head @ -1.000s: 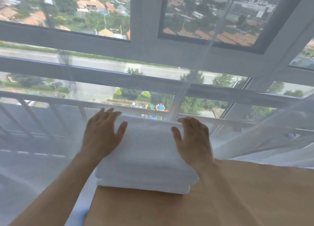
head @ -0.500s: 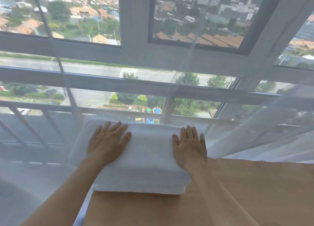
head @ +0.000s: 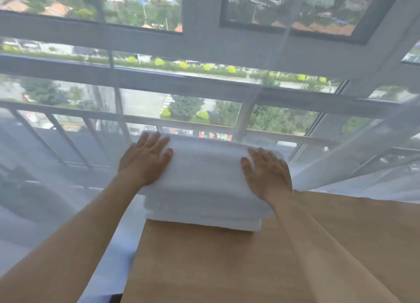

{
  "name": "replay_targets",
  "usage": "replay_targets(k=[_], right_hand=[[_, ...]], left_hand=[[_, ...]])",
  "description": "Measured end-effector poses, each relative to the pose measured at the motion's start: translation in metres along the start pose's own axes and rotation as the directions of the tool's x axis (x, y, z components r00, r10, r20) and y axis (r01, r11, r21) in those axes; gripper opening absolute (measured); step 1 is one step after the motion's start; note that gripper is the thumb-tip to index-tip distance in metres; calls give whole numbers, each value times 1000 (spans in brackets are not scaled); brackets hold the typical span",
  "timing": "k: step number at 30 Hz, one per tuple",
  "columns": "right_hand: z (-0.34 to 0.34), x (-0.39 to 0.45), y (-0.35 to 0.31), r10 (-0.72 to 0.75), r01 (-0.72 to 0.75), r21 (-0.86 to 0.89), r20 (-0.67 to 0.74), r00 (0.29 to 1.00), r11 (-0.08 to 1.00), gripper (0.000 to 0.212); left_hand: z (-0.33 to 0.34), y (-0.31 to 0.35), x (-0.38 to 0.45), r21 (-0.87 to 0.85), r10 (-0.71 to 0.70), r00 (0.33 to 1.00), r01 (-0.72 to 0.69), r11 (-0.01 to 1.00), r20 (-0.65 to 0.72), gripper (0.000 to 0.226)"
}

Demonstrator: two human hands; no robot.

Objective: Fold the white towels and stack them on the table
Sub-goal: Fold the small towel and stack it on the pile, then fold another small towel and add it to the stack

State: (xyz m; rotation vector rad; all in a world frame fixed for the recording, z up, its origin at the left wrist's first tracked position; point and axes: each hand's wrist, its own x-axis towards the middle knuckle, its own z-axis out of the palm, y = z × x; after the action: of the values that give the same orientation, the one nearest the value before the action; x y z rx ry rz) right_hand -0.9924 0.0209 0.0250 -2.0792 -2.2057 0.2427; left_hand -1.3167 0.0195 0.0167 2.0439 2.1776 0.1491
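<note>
The stack of folded white towels is pressed flat by the left hand and right hand, fingers straight. The soft, light pile is probably best taken at both ends on the bench.

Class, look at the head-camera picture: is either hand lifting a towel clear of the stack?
No: the left hand and right hand both lie flat, fingers straight, on top of the stack of white towels on the table.

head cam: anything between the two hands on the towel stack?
Only bare towel: the left hand and right hand lie flat on the towel stack, nothing between them, per head view.
</note>
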Motion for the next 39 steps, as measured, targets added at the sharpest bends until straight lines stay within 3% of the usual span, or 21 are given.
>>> replay_targets(k=[3,6,10,15,22,31,39], right_hand=[[-6,-5,0,-1,1,-7,-28,1000,1000,64],[-18,-18,-1,-15,16,18,-27,1000,1000,63],[-35,-47,14,11,-5,53,-108,994,999,64],[-56,-93,72,114,-101,81,-180,977,992,64],[-79,-166,189,376,-331,288,-117,919,899,66],[-88,-306,403,518,-480,318,-40,855,817,60],[-106,-403,568,600,-582,310,44,799,752,61]], left_hand=[[-3,14,-8,49,-7,995,12,999,-99,64],[-5,41,-16,27,95,995,-94,995,-27,64],[1,103,-19,-142,256,965,-261,955,-54,58],[2,202,-45,-320,419,895,-447,835,-156,44],[21,336,-103,-261,591,801,-593,761,-97,54],[81,539,-196,-228,679,734,-659,717,15,49],[137,712,-281,-180,730,654,-708,683,196,49]])
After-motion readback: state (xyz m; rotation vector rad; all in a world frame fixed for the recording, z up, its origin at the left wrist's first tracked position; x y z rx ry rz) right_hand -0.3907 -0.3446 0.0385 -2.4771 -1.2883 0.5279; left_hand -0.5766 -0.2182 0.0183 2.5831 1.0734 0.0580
